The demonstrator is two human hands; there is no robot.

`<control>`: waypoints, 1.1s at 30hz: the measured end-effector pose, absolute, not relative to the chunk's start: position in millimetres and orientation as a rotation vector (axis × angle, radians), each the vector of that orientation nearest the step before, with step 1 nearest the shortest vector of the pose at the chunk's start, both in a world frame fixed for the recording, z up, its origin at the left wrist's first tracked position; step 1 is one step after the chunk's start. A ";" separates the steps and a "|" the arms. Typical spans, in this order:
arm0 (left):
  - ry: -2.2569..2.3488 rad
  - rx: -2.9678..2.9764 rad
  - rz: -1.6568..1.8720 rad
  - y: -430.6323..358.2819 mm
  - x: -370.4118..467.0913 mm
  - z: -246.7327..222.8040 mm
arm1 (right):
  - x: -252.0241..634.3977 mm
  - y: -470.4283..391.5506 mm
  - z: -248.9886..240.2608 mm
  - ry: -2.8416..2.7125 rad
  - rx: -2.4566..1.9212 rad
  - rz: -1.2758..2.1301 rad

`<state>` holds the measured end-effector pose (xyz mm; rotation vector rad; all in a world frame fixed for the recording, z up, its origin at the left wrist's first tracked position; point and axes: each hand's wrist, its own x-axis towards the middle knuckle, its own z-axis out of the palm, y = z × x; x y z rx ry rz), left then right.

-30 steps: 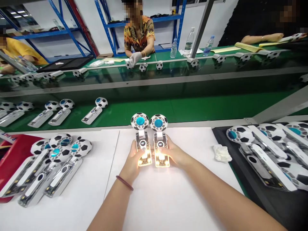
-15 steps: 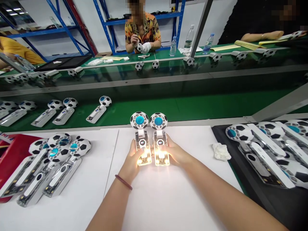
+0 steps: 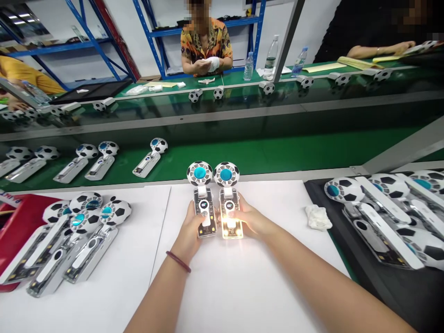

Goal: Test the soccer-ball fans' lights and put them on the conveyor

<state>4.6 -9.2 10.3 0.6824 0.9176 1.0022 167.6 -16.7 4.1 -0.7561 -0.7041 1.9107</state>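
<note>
Two bare forearms come up from the bottom edge of the head view, both uncovered to the point where they leave the picture, with no sleeves in sight. The left hand (image 3: 189,231) is bare, without a glove. A thin dark red band (image 3: 178,261), like a hair tie or a cord bracelet, circles the left wrist. The right hand (image 3: 251,222) is also bare and gloveless, and its wrist carries nothing. No rings or watch can be made out on either hand, though the fingers are partly washed out by bright light.
</note>
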 end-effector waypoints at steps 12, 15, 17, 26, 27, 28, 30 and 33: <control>0.839 0.729 0.999 -9.0 5.2 11.5 | 167.5 -17.5 2.1 -0.691 -0.763 1.903; 0.889 0.721 0.981 -8.4 5.2 11.3 | 168.0 -17.5 2.9 -0.733 -0.742 1.921; 0.907 0.710 0.972 -8.4 4.8 10.5 | 168.1 -17.1 1.6 -0.766 -0.737 1.905; 0.939 0.698 0.994 -8.2 4.5 9.5 | 168.6 -16.2 -5.9 -0.824 -0.710 1.869; 0.937 0.698 0.994 -8.1 4.5 9.9 | 168.7 -16.2 -5.8 -0.826 -0.714 1.868; 0.933 0.700 0.992 -8.1 4.6 10.2 | 168.7 -16.2 -5.7 -0.826 -0.718 1.869; 0.926 0.704 0.987 -8.0 4.6 10.7 | 168.9 -16.2 -6.2 -0.821 -0.722 1.872; 0.911 0.717 0.978 -7.8 4.6 10.0 | 168.8 -16.4 -7.8 -0.824 -0.733 1.865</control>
